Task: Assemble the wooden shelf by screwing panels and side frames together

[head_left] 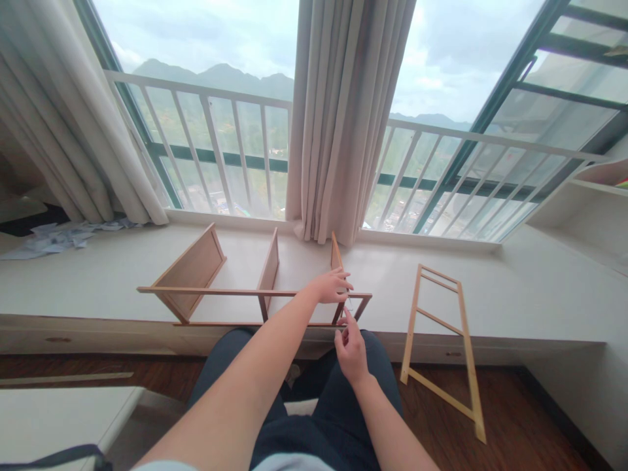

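Note:
A brown wooden shelf unit lies on its side on the white ledge, its crossboards standing up between long rails. My left hand reaches over the near rail at the right end, its fingers bent around the frame beside the last upright board. Just below it, my right hand has its index finger and thumb raised toward the same corner, the other fingers curled. A thin, bent silver piece shows at its fingertip; it is too small to name for certain.
A pale wooden ladder-like frame leans against the ledge on the right, its feet on the dark floor. Crumpled papers lie at far left. Curtains and a white railing stand behind. A white surface is at lower left.

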Available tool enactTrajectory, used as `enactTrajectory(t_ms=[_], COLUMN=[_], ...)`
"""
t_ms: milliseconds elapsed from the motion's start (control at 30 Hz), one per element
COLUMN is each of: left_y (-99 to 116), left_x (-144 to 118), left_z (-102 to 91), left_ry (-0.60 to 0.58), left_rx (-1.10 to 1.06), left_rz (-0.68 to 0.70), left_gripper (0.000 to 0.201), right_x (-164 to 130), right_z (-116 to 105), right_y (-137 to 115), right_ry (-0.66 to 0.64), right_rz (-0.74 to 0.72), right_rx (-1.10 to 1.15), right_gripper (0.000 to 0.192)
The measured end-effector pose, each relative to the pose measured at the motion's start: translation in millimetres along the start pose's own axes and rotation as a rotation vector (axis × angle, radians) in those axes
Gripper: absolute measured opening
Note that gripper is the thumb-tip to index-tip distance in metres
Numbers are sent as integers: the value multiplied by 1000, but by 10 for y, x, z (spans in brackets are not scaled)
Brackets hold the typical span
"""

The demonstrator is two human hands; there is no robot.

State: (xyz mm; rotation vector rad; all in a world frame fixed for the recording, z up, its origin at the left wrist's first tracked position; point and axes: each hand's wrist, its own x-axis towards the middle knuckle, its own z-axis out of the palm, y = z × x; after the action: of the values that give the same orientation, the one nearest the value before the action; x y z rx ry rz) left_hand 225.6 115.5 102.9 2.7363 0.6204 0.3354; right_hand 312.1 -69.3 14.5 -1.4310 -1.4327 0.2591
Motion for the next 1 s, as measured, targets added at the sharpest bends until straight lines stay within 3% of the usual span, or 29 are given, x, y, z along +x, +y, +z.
enactTrajectory(t_ms=[300, 633, 1000], left_y=[-10, 21, 25], left_x=[4, -3, -1], left_z=[11, -14, -22], left_ry=[4, -2, -5], left_rx=[1, 12, 9], left_rz=[4, -6, -9], left_gripper=[38, 37, 37], right_x=[27, 136, 155], right_z=[-31, -164, -203], right_y=[-41, -79, -97], right_ry=[29, 146, 85], right_rz=[5, -118, -194], right_rx=[-22, -286, -280], right_gripper=[53, 37, 41])
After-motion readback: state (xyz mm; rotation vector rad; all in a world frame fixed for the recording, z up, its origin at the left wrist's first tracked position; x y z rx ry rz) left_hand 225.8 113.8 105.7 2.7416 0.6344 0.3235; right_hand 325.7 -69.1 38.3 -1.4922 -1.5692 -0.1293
